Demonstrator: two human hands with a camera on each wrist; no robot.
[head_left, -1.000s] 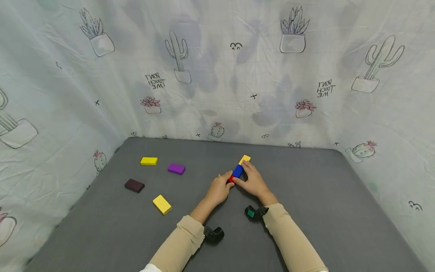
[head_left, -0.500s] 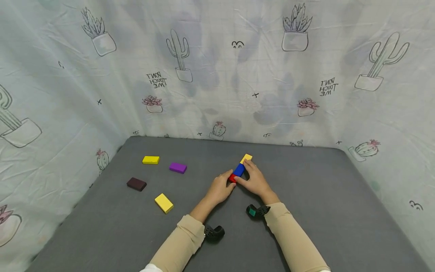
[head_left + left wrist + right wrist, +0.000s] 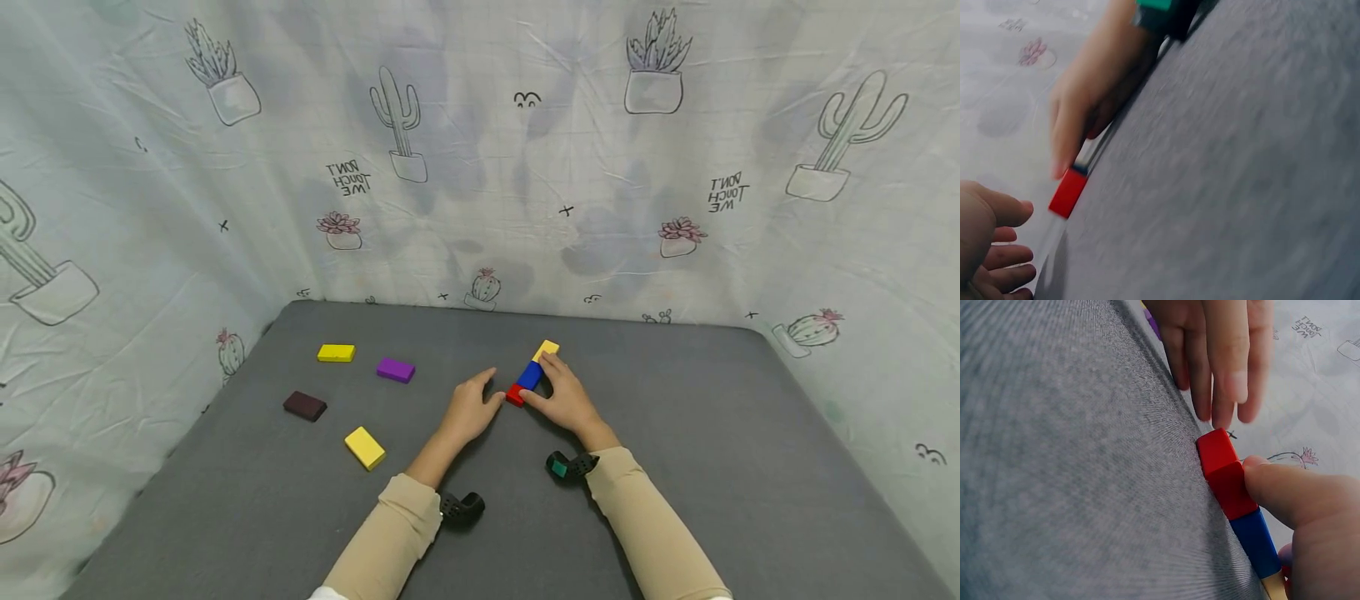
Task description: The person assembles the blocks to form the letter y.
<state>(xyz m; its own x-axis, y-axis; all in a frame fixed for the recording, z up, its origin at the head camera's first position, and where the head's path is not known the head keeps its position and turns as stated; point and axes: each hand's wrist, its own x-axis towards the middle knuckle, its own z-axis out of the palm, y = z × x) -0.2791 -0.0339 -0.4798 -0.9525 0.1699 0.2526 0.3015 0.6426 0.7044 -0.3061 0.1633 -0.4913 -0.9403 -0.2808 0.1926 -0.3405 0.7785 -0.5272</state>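
A red block [image 3: 513, 395], a blue block [image 3: 529, 376] and a pale yellow block [image 3: 548, 348] form a slanting row on the grey table. My right hand [image 3: 568, 404] lies along the row's right side. Its thumb touches the red block, as the right wrist view also shows, and its fingertips reach the blue and yellow blocks. Just left of the row is my left hand [image 3: 467, 414], holding nothing, its fingers extended and thumb spread. A gap separates it from the red block [image 3: 1068, 192] in the left wrist view.
Left on the grey table [image 3: 720, 467] lie a bright yellow block [image 3: 336, 353], a purple block [image 3: 395, 370], a dark brown block [image 3: 305, 406] and a pale yellow block [image 3: 365, 448]. A patterned cloth [image 3: 480, 167] hangs around the back and sides.
My left hand has let go of the red end of the row and moved left and slightly nearer. The right hand stays at the row, which keeps its line.
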